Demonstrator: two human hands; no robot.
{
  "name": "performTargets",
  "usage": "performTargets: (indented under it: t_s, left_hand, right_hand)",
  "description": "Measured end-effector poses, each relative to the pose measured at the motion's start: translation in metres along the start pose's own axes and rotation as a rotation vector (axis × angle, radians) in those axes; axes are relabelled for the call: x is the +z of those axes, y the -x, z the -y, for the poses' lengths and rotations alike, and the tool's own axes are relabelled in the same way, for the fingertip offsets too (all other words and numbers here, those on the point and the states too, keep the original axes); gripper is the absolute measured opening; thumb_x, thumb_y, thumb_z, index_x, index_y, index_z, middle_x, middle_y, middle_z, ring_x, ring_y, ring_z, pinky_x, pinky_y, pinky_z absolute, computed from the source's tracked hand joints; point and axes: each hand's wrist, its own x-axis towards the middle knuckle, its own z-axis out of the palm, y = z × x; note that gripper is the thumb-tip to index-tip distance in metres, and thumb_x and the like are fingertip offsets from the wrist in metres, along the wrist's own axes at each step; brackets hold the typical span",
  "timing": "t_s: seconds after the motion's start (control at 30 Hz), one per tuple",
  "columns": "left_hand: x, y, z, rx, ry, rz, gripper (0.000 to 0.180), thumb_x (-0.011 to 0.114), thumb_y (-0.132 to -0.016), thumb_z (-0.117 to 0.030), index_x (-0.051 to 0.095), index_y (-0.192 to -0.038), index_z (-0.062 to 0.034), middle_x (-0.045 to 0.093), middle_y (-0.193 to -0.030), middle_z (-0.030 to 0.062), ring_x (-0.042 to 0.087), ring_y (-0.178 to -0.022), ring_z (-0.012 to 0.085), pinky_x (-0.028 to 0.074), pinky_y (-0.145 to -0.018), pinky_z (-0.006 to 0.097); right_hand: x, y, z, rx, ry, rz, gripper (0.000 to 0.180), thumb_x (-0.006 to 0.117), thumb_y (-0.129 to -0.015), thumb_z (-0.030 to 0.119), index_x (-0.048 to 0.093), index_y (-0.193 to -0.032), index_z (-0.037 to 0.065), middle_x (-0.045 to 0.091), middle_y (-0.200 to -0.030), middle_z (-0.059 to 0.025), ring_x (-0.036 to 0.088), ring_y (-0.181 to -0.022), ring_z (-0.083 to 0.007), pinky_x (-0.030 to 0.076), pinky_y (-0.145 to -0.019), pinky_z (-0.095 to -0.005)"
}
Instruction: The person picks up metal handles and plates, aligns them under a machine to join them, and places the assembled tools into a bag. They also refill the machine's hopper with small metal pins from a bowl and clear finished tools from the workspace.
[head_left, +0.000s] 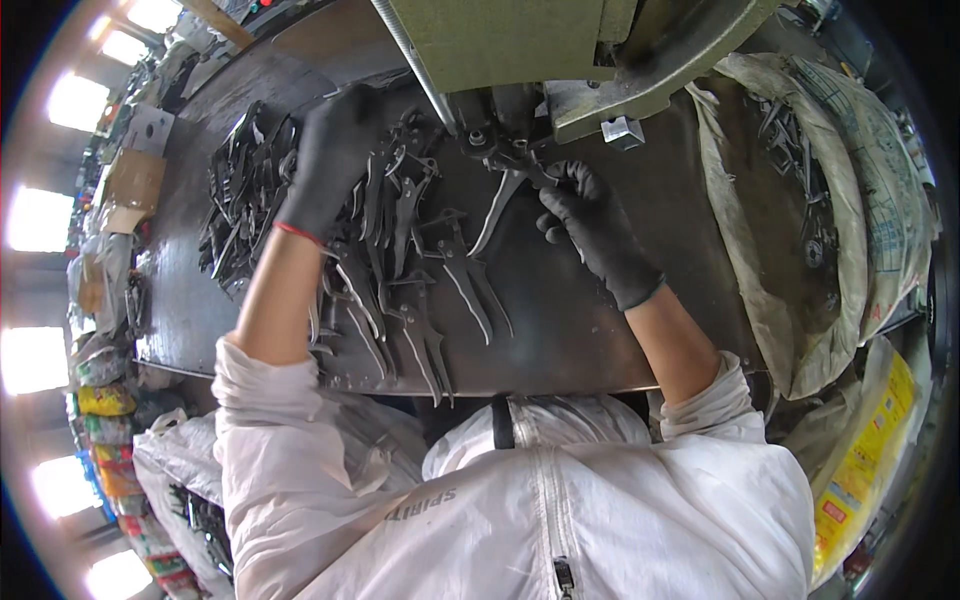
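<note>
My right hand (592, 222), in a dark grey glove, is closed on one end of a metal pliers-like tool (497, 212) under the machine head. A long curved handle of this tool slants down and left from my fingers. Over the pile at the left reaches my gloved left hand (335, 150), smeared by motion, its fingers mostly hidden. Beside it lies a heap of dark pliers-like tools (240, 200). Several more, among them one tool with spread handles (468, 285), lie between my two hands with handles toward me.
A green machine (500, 40) with a spindle overhangs the dark metal table (560, 340). At the right stands an open woven sack (850, 200) with metal parts inside. A yellow printed bag (865, 465) is below it. Cardboard boxes (135, 185) stand at the far left.
</note>
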Motion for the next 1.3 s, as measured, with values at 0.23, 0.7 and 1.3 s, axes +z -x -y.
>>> performTargets:
  t_s: [0.23,0.7,1.3]
  left_hand:
    - [-0.006,-0.049,0.235,0.332,-0.476,-0.051,0.033,0.057,-0.098,-0.025,0.07,-0.124,-0.0082,0.074,-0.108,0.0224,0.072,-0.101,0.0409,0.056,-0.083,0.046]
    - [-0.061,-0.008,0.094,-0.03,-0.255,-0.012,0.027,0.072,-0.096,-0.021,0.063,-0.115,-0.0038,0.074,-0.097,0.0158,0.069,-0.084,0.0276,0.054,-0.078,0.038]
    - [0.086,0.119,-0.073,-0.45,0.616,0.408,0.021,0.062,-0.101,-0.006,0.06,-0.122,-0.0014,0.067,-0.099,0.004,0.065,-0.082,0.0099,0.054,-0.066,0.028]
  right_hand:
    - [0.026,0.014,0.027,-0.066,0.015,0.063,0.025,0.067,-0.101,0.014,0.057,-0.121,0.003,0.06,-0.091,-0.0017,0.063,-0.066,-0.0068,0.054,-0.056,-0.0206]
    - [-0.001,0.018,0.011,0.08,0.065,0.012,0.022,0.062,-0.103,0.013,0.057,-0.122,0.003,0.063,-0.095,-0.0025,0.062,-0.066,-0.0058,0.052,-0.056,-0.0207]
    - [-0.242,-0.109,0.051,-0.384,1.209,-0.863,0.023,0.065,-0.094,0.024,0.065,-0.109,0.007,0.068,-0.099,-0.0236,0.067,-0.096,-0.0413,0.052,-0.082,-0.0529]
